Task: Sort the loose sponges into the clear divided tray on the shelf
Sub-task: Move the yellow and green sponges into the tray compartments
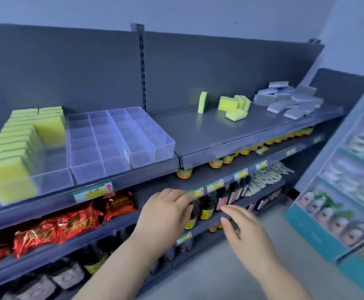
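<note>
- The left hand [166,215] hangs in front of the lower shelves near 6 o'clock, fingers loosely curled, its grip holding nothing.
- The right hand [245,232] sits just beside it toward 5 o'clock, fingers spread and pointing up-left, its grip also bare.
- The top shelf [209,135] carries the task's things; both hands are well below it.
- The clear divided tray [120,137] stands at 10 o'clock on that shelf, its middle and right-hand compartments see-through and unfilled.
- A row of yellow sponges [14,144] stands on edge in the tray's leftmost section at 9 o'clock, packed face to face, with a shorter row beside it at the back.
- The loose yellow sponges [233,106] lie at 1 o'clock on the shelf, well apart from the tray; one upright sponge [202,102] stands alone just left of them.
- A heap of grey sponges [289,99] lies tumbled at 2 o'clock, near the shelf's right end.
- Red snack packets [73,221] fill the shelf below at 8 o'clock, and dark bottles [207,207] stand right behind the fingertips.
</note>
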### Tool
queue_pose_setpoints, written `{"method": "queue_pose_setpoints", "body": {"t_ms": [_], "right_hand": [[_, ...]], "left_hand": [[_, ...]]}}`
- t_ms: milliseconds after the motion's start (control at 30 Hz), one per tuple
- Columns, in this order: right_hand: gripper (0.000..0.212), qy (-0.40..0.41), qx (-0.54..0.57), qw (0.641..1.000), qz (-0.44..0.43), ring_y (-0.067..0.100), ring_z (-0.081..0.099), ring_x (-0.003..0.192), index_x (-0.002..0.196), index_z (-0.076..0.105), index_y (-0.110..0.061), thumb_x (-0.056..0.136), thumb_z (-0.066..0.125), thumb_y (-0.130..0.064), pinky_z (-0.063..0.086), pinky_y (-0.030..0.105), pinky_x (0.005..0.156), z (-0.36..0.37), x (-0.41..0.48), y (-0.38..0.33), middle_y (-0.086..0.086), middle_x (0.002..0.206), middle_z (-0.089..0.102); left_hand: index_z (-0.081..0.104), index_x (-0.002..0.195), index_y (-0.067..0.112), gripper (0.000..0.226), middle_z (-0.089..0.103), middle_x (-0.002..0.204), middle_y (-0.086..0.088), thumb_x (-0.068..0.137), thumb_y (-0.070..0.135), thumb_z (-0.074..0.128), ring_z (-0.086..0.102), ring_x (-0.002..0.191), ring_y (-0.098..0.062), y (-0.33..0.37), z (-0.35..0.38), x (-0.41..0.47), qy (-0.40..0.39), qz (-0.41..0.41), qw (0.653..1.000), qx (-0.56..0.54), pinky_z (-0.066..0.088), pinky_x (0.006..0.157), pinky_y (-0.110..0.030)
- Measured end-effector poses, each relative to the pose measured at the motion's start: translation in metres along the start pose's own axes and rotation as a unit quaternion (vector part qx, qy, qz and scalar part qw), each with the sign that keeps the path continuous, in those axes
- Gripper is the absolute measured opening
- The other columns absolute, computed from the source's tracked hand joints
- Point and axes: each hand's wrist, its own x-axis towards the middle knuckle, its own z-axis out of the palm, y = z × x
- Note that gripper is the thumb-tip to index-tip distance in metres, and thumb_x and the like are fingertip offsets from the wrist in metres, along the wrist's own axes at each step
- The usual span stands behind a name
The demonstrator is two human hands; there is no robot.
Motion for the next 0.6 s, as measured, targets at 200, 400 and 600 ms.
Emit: {"method": "queue_pose_setpoints", "body": {"t_ms": [200, 400, 600], "right_hand": [[0.044, 0.007, -0.025, 0.999, 0.032, 0.008, 0.05, 0.101, 0.106, 0.068, -0.015, 0.085, 0.04, -0.041, 0.031, 0.014, 0.092, -0.014, -0.035, 0.044, -0.002, 0.105, 0.067], [0.046, -0.011, -0.032, 0.997, 0.063, 0.008, 0.055, 0.105, 0.113, 0.065, -0.021, 0.085, 0.037, -0.046, 0.036, 0.016, 0.093, -0.013, -0.014, 0.071, -0.009, 0.11, 0.063], [0.034, -0.014, -0.044, 0.997, 0.06, 0.008, 0.051, 0.112, 0.119, 0.061, -0.022, 0.091, 0.048, -0.035, 0.025, 0.006, 0.092, -0.01, 0.063, 0.113, -0.011, 0.116, 0.058]], "left_hand": [[0.071, 0.103, 0.021, 0.039, 0.069, 0.09, 0.005, 0.087, 0.034, 0.039, 0.065, 0.079, -0.022, 0.029, 0.043, -0.002, -0.051, -0.027, 0.998, 0.01, 0.053, 0.066, -0.032], [0.07, 0.105, 0.02, 0.039, 0.069, 0.092, 0.006, 0.086, 0.033, 0.038, 0.065, 0.082, -0.022, 0.025, 0.067, 0.032, -0.042, -0.034, 0.999, 0.003, 0.054, 0.065, -0.034], [0.068, 0.108, 0.013, 0.037, 0.068, 0.094, -0.001, 0.088, 0.028, 0.041, 0.063, 0.088, -0.026, 0.0, 0.099, 0.113, 0.027, -0.034, 0.999, -0.008, 0.054, 0.072, -0.036]]}}
